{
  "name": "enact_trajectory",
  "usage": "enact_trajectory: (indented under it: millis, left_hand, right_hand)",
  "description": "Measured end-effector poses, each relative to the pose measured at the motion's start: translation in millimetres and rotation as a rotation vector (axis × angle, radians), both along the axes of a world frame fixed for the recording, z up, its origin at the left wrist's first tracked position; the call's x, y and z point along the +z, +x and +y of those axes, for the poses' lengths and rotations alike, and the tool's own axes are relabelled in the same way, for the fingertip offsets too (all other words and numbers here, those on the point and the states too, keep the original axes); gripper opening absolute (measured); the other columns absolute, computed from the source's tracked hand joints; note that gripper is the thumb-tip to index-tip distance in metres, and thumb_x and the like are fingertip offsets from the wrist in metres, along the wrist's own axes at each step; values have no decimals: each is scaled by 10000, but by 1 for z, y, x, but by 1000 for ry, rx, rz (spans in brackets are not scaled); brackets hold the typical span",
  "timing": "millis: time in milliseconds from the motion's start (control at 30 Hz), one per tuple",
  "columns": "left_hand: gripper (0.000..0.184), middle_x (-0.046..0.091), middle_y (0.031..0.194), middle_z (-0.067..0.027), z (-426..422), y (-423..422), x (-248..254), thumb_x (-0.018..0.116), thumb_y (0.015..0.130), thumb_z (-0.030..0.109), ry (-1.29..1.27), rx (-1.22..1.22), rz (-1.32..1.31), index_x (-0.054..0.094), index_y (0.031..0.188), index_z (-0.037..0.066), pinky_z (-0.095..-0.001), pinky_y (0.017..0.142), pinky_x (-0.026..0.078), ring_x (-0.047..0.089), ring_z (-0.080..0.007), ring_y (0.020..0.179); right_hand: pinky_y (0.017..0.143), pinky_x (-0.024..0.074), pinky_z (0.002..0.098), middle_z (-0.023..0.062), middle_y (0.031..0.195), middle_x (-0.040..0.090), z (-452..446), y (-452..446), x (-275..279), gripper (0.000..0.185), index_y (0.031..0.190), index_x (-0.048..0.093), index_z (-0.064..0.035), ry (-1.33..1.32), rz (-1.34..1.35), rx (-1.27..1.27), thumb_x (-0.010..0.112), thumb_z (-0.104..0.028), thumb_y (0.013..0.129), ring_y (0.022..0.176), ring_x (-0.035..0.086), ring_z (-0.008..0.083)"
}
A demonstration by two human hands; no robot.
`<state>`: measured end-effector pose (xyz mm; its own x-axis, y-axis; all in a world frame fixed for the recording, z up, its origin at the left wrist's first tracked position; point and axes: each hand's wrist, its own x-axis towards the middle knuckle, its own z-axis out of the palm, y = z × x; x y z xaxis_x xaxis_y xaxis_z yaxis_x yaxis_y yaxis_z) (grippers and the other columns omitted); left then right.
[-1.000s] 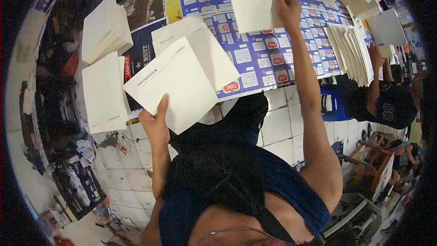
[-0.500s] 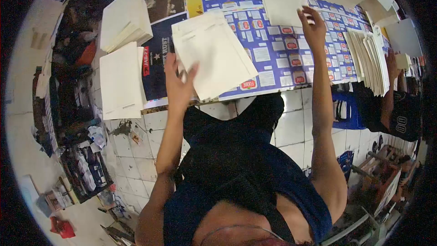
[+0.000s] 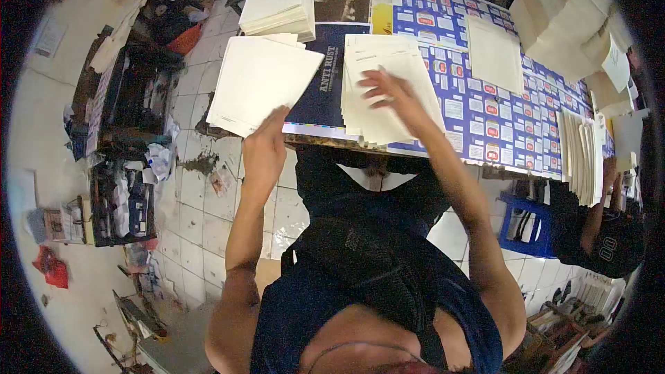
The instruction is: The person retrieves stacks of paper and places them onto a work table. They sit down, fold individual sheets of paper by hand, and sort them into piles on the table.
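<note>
Left hand (image 3: pixel 264 156) at edge of white sheet (image 3: pixel 263 83); cannot tell if it grips. Right hand (image 3: pixel 398 97) loose, fingers spread, over middle paper pile (image 3: pixel 377 121).

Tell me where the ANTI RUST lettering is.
In the head view, the ANTI RUST lettering is upper middle, just right of the pale papers by the left hand and left of the paper stack beneath the right hand.
</note>
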<state>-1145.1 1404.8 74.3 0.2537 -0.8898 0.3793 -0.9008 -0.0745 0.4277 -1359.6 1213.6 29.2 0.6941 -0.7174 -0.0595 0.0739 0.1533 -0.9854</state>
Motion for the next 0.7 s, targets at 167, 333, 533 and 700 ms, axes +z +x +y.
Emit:
enact_trajectory:
  millis: [167, 333, 533, 700]
  left_hand:
    - [354, 651, 1051, -191, 30, 1, 3, 551, 802, -61, -69, -154, 110, 615, 1138, 33, -381, 840, 519, 633, -332, 1000]
    - [392, 567, 1224, -157, 48, -3, -3, 631, 805, -20, -269, 41, -41, 558, 1188, 14, -408, 995, 377, 492, -284, 1201]
    - [453, 464, 1155, -92, 59, -40, -59, 610, 894, 246, -653, 439, 1251, 410, 1237, 27, -376, 943, 379, 482, -213, 1039]
    - [610, 398, 1364, -122, 50, -41, -63, 403, 974, 431, -578, 197, 1800, 256, 1425, 47, -416, 1063, 270, 385, -241, 1254]
  right_hand:
    - [747, 519, 320, 116, 1089, 630, 9, 62, 0, 648, 1285, 460, -2, 613, -135, 243, 403, -546, 937, 922, 621, 218]
    - [706, 523, 357, 108, 1030, 625, 23, 84, 0, 450, 1187, 525, 41, 481, -117, 20, 587, -283, 881, 907, 621, 207]
    - [735, 532, 328, 122, 1026, 621, 74, 68, 27, 342, 1163, 521, 54, 565, -272, -171, 593, -96, 863, 920, 627, 208]
    - [855, 500, 304, 125, 1082, 621, 123, 44, 14, 352, 1192, 519, 26, 132, 1, 6, 599, -108, 876, 967, 608, 180]
